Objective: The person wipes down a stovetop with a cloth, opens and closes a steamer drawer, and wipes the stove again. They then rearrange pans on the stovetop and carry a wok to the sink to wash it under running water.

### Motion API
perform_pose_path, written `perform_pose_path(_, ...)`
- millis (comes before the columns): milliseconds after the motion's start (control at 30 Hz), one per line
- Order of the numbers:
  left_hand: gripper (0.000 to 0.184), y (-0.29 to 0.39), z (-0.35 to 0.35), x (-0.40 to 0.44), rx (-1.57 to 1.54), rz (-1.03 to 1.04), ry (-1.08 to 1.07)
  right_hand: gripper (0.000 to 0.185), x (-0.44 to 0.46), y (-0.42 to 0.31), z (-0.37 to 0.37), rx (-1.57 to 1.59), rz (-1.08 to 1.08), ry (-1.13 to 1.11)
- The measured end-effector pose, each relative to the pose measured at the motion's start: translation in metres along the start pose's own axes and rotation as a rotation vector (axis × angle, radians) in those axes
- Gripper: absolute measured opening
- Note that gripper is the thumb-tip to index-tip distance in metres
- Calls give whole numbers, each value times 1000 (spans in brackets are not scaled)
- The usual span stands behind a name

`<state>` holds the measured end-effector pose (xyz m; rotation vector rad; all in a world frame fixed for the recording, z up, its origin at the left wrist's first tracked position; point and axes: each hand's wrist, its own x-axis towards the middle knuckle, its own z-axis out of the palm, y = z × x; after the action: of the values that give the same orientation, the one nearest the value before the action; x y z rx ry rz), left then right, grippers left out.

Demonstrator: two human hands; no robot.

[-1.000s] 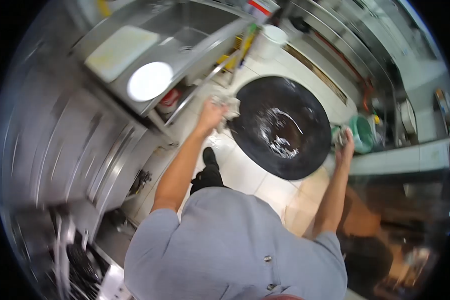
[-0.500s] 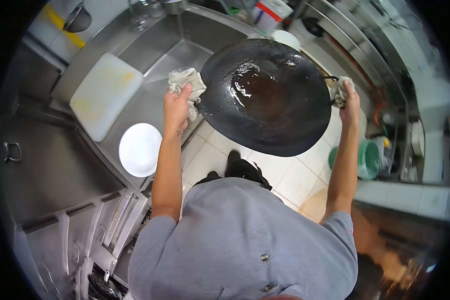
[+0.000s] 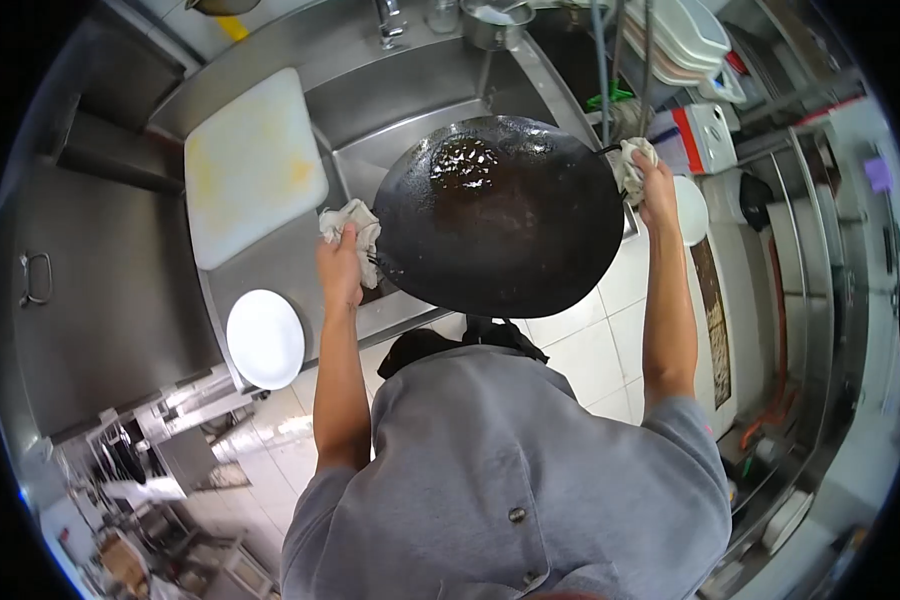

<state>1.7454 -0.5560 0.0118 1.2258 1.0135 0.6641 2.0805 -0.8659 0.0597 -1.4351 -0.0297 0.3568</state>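
A large dark wok (image 3: pixel 500 225) hangs between my two hands, over the front edge of the metal sink (image 3: pixel 390 125). Liquid glistens inside it near the far side. My left hand (image 3: pixel 340 268) is closed on a pale cloth (image 3: pixel 352 228) wrapped round the wok's left handle. On the other side, my right hand (image 3: pixel 657 192) grips a second cloth (image 3: pixel 634 170) at the right handle. To the left of the wok, a white plate (image 3: pixel 265 340) lies on the counter, below a stained white cutting board (image 3: pixel 255 170).
A faucet (image 3: pixel 390 22) and a metal pot (image 3: pixel 497 25) stand behind the sink. At the right are a red and white container (image 3: pixel 705 138), a round white lid or bucket (image 3: pixel 688 210) and stacked white tubs (image 3: pixel 685 35). Metal shelving (image 3: pixel 815 300) runs along the right side.
The view has turned toward the sink. Held by both hands, the wok has come from over the floor to the sink's front edge, and its liquid has shifted toward the far side.
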Motion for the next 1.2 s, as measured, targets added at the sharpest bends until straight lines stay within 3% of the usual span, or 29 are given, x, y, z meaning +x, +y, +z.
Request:
perform_pose_path(267,27,-92,-9,68,1,-349,-60,23,87,13,56,-368,104,-160)
perform_pose_path(467,23,-148,-12,102,-155,-766,-180,28,128,26,107,-648,54,-170)
perform_pose_path(633,24,-148,-3,101,-233,-750,-159,27,170,39,132,-673,81,-280)
perform_pose_path(800,21,-162,-12,99,-351,-951,-299,28,203,59,165,-855,37,-317)
perform_pose_path(933,22,-165,-12,83,-238,-904,-86,34,221,91,195,-762,119,-484)
perform_pose_path(1000,26,-184,-14,86,-129,-819,16,38,225,104,209,-952,38,-511)
perform_pose_path(1033,26,-192,-15,88,-127,-815,27,47,264,153,197,-797,111,-628)
perform_pose_path(1067,27,-203,-18,90,-101,-745,29,50,245,143,207,-831,191,-618)
perform_pose_path(1133,28,-244,-29,98,-76,-677,50,47,284,218,194,-723,322,-560)
perform_pose_path(1200,32,-293,-45,119,138,-696,40,46,285,253,185,-502,336,-554)
